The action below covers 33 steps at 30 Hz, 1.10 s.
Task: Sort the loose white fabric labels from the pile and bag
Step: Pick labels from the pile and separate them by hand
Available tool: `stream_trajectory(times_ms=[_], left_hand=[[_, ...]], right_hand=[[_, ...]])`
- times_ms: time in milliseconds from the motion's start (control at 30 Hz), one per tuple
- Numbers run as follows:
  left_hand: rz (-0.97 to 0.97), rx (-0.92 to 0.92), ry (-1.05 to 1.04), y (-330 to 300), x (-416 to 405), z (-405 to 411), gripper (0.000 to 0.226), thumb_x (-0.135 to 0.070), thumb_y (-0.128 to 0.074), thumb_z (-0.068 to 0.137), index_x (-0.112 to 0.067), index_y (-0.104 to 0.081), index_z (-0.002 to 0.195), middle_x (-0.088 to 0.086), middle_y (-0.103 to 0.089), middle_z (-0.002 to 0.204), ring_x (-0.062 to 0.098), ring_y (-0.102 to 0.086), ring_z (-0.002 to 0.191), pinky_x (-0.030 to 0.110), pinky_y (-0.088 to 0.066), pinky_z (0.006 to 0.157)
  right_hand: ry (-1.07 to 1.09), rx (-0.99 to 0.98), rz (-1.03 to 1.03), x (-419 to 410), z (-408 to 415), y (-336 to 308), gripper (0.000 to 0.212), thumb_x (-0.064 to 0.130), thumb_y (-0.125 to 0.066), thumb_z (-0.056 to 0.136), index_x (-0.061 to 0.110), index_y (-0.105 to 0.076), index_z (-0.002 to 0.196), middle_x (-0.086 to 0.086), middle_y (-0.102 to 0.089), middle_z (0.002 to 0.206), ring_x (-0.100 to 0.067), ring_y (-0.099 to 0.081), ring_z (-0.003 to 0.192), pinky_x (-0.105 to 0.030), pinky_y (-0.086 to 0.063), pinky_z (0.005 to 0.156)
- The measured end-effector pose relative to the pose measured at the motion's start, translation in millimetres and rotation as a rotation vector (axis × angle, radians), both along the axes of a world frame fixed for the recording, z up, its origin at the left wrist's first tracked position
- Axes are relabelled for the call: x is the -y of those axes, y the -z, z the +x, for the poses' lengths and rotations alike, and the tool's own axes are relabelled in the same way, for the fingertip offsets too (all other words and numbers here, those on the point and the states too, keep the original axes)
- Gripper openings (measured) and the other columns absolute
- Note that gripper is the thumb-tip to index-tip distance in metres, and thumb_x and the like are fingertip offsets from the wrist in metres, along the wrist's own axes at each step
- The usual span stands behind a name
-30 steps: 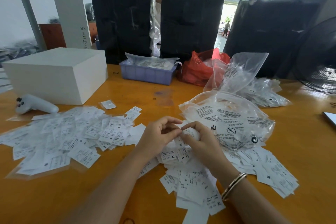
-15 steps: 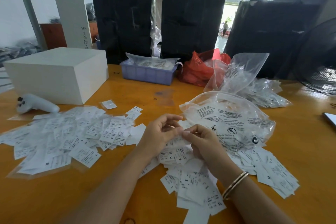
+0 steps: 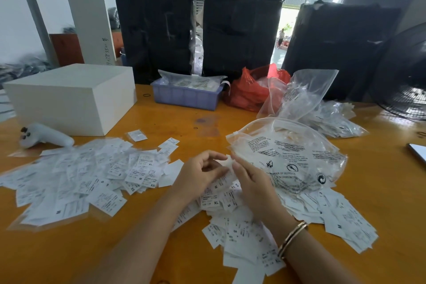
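Pinching: left hand and right hand are meeting over the table, fingers curled on one small white label.
Pile: loose labels are lying beneath the wrists.
Bag: clear bag is sitting just beside the right hand.
Spread: labels are lying on the left.

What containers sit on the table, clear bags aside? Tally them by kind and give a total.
White box: 1
Purple crate: 1
Red bag: 1
Total: 3
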<state>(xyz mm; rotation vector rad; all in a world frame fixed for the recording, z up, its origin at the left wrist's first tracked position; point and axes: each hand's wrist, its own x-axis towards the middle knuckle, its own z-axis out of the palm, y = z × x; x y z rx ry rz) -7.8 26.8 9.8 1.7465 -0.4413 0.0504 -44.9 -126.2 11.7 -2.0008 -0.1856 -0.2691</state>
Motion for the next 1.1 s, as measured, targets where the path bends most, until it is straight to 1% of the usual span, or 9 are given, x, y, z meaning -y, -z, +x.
stream_trajectory(times_ms=[100, 200, 400, 500, 633, 733, 867, 967, 1100], left_hand=[[0.038, 0.026, 0.013, 0.4, -0.3, 0.1, 0.017, -0.023, -0.07, 0.084, -0.032, -0.063, 0.097, -0.013, -0.071, 0.08, 0.003, -0.068, 0.075, 0.014, -0.051, 0.064], [0.07, 0.024, 0.039, 1.8, 1.7, -0.8, 0.015, -0.022, -0.072, 0.083, -0.033, -0.065, 0.091, -0.01, -0.071, 0.081, 0.004, -0.068, 0.074, 0.017, -0.054, 0.062], [0.059, 0.02, 0.049, -0.7, 0.4, -1.4, 0.017, -0.022, -0.073, 0.081, -0.034, -0.067, 0.09, -0.008, -0.071, 0.081, 0.007, -0.068, 0.077, 0.02, -0.056, 0.065], [0.117, 0.097, -0.029, -3.8, -0.9, -3.5, 0.013, -0.021, -0.068, 0.087, -0.034, -0.065, 0.088, -0.01, -0.068, 0.078, -0.001, -0.063, 0.073, 0.011, -0.049, 0.061], [0.134, 0.146, -0.544, -15.3, -31.9, 11.1, 0.01, -0.019, -0.057, 0.093, -0.023, -0.061, 0.102, -0.012, -0.061, 0.091, 0.001, -0.058, 0.069, 0.01, -0.044, 0.047], [0.116, 0.147, -0.969, -14.8, -73.3, 24.3, 0.019, -0.011, -0.055, 0.092, -0.017, -0.058, 0.11, 0.003, -0.063, 0.105, 0.013, -0.057, 0.081, 0.021, -0.045, 0.057], [0.65, 0.064, -1.155, 6.0, -97.6, 33.3, 0.032, -0.01, -0.064, 0.086, -0.016, -0.058, 0.117, 0.013, -0.062, 0.114, 0.033, -0.056, 0.102, 0.043, -0.04, 0.081], [0.841, 0.088, -1.18, 6.4, -91.2, 31.3, 0.038, -0.012, -0.069, 0.082, -0.015, -0.058, 0.119, 0.018, -0.052, 0.125, 0.037, -0.044, 0.113, 0.048, -0.035, 0.089], [0.511, 0.461, -0.695, -8.1, -56.0, 16.9, 0.02, -0.024, -0.06, 0.09, -0.022, -0.063, 0.109, 0.0, -0.062, 0.112, 0.016, -0.054, 0.105, 0.029, -0.044, 0.084]], right_hand=[[0.074, 0.009, 0.046, 5.3, 1.3, -3.6, 0.014, 0.032, -0.059, 0.091, 0.03, -0.07, 0.099, 0.007, -0.068, 0.075, -0.001, -0.061, 0.068, -0.021, -0.049, 0.064], [0.084, 0.004, 0.115, 6.9, 1.2, -2.4, 0.014, 0.025, -0.063, 0.089, 0.028, -0.07, 0.077, 0.013, -0.063, 0.061, 0.001, -0.052, 0.054, -0.014, -0.04, 0.052], [0.086, -0.045, 0.238, 0.1, 1.5, 0.0, 0.017, 0.021, -0.056, 0.093, 0.021, -0.068, 0.081, -0.009, -0.059, 0.067, -0.01, -0.047, 0.055, -0.023, -0.038, 0.05], [0.07, 0.01, 0.259, 2.0, -0.6, 0.1, 0.014, 0.027, -0.053, 0.094, 0.031, -0.066, 0.092, 0.006, -0.06, 0.072, -0.004, -0.05, 0.061, -0.02, -0.042, 0.058], [0.001, -0.014, 0.424, 11.6, 5.8, -5.5, 0.044, -0.001, -0.039, 0.091, 0.034, -0.056, 0.11, 0.011, -0.044, 0.076, 0.0, -0.041, 0.062, -0.015, -0.04, 0.063], [-0.017, 0.001, 0.395, 12.1, 4.8, -7.4, 0.06, -0.012, -0.033, 0.076, 0.028, -0.053, 0.115, 0.005, -0.044, 0.09, -0.001, -0.042, 0.068, -0.013, -0.042, 0.065], [0.027, 0.05, 0.375, 12.4, 1.1, -4.6, 0.067, -0.021, -0.033, 0.083, 0.036, -0.057, 0.107, 0.003, -0.044, 0.092, -0.002, -0.038, 0.064, -0.015, -0.039, 0.053], [0.026, 0.032, 0.449, 14.2, 3.6, -4.4, 0.054, -0.017, -0.044, 0.086, 0.031, -0.061, 0.106, 0.001, -0.048, 0.087, -0.002, -0.046, 0.07, -0.014, -0.045, 0.064], [0.036, 0.028, 0.563, 12.2, 5.6, -0.7, 0.04, -0.011, -0.059, 0.084, 0.023, -0.066, 0.103, 0.004, -0.054, 0.077, -0.003, -0.054, 0.07, -0.015, -0.049, 0.07]])
